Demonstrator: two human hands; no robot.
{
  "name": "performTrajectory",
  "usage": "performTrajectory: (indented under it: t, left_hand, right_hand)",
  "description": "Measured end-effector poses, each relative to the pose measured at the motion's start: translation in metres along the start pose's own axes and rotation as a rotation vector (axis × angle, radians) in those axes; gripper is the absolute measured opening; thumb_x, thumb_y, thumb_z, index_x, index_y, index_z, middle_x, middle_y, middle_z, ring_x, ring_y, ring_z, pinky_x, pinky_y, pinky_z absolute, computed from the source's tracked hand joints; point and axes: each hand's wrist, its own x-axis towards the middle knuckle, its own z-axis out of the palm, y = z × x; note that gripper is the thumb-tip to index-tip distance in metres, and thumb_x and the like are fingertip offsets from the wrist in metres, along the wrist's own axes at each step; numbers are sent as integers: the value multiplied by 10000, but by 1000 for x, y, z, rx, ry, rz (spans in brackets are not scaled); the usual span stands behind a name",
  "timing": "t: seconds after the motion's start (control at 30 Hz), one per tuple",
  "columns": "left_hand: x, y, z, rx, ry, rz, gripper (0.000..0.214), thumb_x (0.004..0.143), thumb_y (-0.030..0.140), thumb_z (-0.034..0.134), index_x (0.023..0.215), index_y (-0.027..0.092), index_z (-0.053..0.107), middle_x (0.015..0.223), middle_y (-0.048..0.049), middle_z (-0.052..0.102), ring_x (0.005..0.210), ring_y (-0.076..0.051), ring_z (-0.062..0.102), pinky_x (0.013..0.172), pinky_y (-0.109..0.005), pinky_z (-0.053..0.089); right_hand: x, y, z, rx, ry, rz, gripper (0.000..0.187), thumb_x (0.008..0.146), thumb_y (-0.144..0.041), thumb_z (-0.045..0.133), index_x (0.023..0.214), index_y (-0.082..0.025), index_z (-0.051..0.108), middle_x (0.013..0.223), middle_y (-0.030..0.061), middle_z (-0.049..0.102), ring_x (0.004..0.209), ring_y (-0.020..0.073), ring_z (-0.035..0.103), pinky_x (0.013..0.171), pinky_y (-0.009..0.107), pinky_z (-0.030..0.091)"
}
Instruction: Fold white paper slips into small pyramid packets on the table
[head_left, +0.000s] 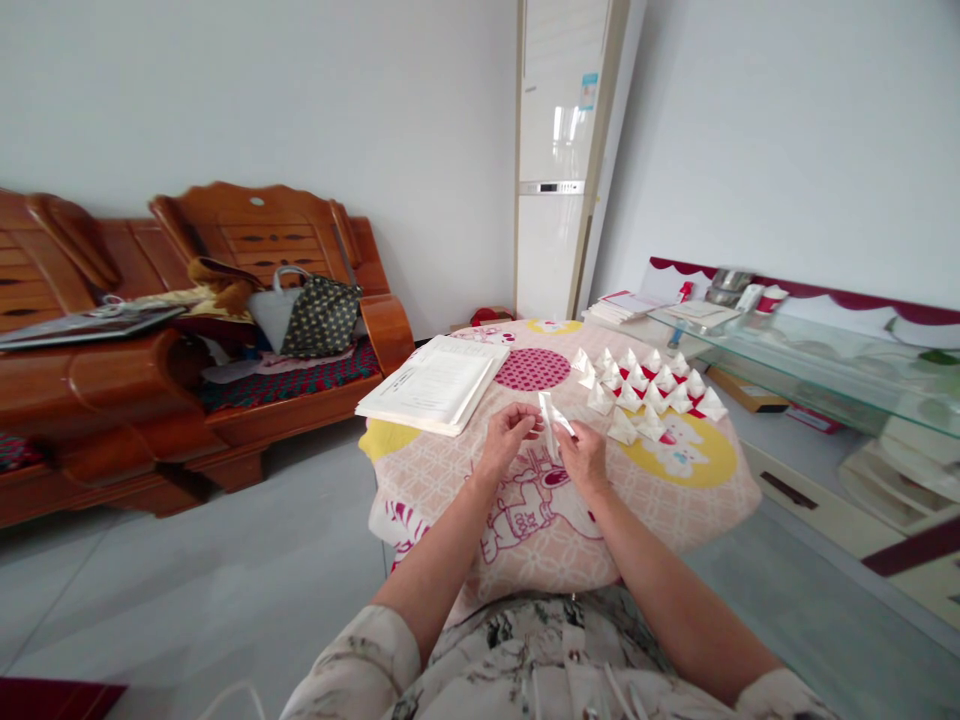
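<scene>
While folded paper (548,420) is being pinched by the right hand (585,458), perhaps for steadiness, the left hand (508,436) is being held half curled beside it, touch unclear.

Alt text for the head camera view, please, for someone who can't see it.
A person's right hand holds folded white paper above a patterned tablecloth, the left hand close beside the paper. A paper stack lies on the cloth to the left; rows of small folded paper pieces sit to the right. A wooden sofa stands at far left.
</scene>
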Motion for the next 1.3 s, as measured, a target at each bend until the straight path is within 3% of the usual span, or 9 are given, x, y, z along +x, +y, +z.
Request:
performTrajectory:
  t: [0.2, 0.4, 0.6, 0.87, 1.0, 1.13, 1.3]
  left_hand:
    - [-3, 2, 3, -6, 9, -15, 248, 723, 317, 751, 871, 146, 649, 784, -39, 704, 702, -141, 666, 660, -250, 525]
    - [-2, 3, 4, 33, -15, 15, 270, 728, 360, 763, 826, 143, 635, 740, -22, 664, 676, -130, 640, 599, -225, 508]
    - [1, 2, 4, 5, -34, 43, 382, 762, 459, 753, 939, 152, 610, 583, 63, 526, 439, -59, 447, 426, -185, 368]
    - [2, 1, 1, -102, -81, 0, 447, 767, 509, 752, 1007, 180, 569, 733, 23, 628, 553, -104, 607, 489, -205, 467]
    - [3, 6, 3, -115, -146, -14, 396, 766, 484, 765, 930, 161, 603, 735, 4, 642, 613, -108, 628, 584, -219, 509]
    - [8, 8, -3, -124, -105, 38, 357, 741, 425, 800, 909, 158, 633, 768, 12, 635, 638, -90, 614, 634, -217, 520]
    - [11, 7, -12, -63, -95, 28, 360, 734, 442, 794, 836, 153, 606, 765, 1, 640, 640, -100, 617, 644, -235, 529]
  right_hand:
    - [0, 5, 2, -32, 25, 19, 367, 906, -433, 496, 589, -251, 464, 492, 2, 492, 515, 168, 460, 549, 295, 334]
    - [-2, 4, 4, -104, 27, -69, 359, 941, -408, 429, 630, -239, 487, 536, 13, 496, 535, 173, 446, 573, 306, 311]
    - [-4, 1, 6, -160, -18, -206, 371, 971, -343, 411, 656, -212, 558, 639, 50, 568, 601, 175, 483, 607, 298, 339]
    - [-5, 6, 13, -251, -23, -233, 363, 976, -268, 396, 710, -189, 631, 677, 83, 604, 608, 194, 514, 594, 309, 335]
    - [-6, 7, 15, -291, -43, -227, 321, 949, -211, 402, 752, -184, 654, 693, 84, 619, 611, 185, 526, 593, 294, 359]
    - [-6, 3, 11, -210, -77, -240, 234, 934, -284, 492, 948, -164, 692, 828, 106, 675, 702, 203, 589, 668, 301, 443]
    - [-1, -4, 0, -15, -107, -245, 341, 929, -303, 491, 1200, -158, 638, 1064, 142, 693, 810, 220, 644, 783, 352, 523]
